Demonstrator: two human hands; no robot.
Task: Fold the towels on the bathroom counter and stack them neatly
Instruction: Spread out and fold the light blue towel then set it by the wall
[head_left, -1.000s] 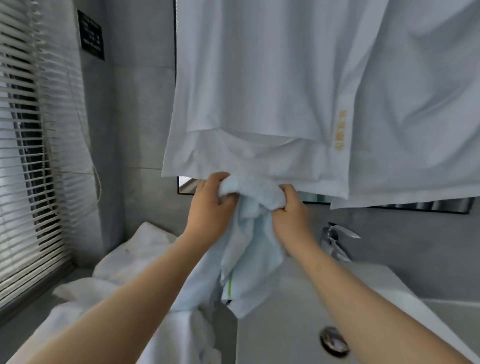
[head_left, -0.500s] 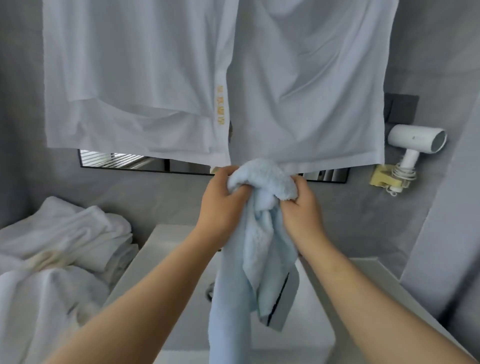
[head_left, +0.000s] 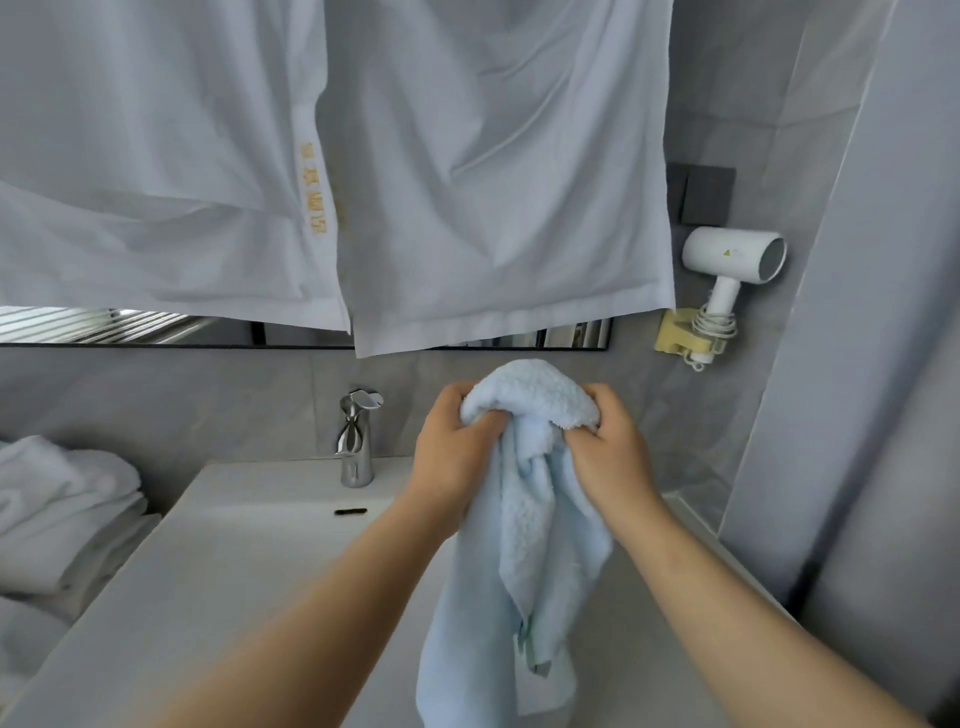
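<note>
A light blue towel (head_left: 524, 561) hangs bunched in front of me over the white sink (head_left: 249, 551). My left hand (head_left: 452, 447) grips its top fold on the left. My right hand (head_left: 608, 447) grips the same fold on the right, and the two hands sit close together. The towel's lower end dangles down to the bottom of the frame. A heap of white towels (head_left: 62, 509) lies on the counter at the far left.
Two white cloths (head_left: 467, 171) hang above, covering most of the mirror (head_left: 130, 327). A chrome tap (head_left: 356, 436) stands behind the basin. A white hair dryer (head_left: 732, 270) sits in a wall holder at the right, beside a grey wall (head_left: 857, 364).
The view has swung right and tilted down, away from the window blinds. Both hands now hold the blue towel lower, over the sink, and the tap shows again.
</note>
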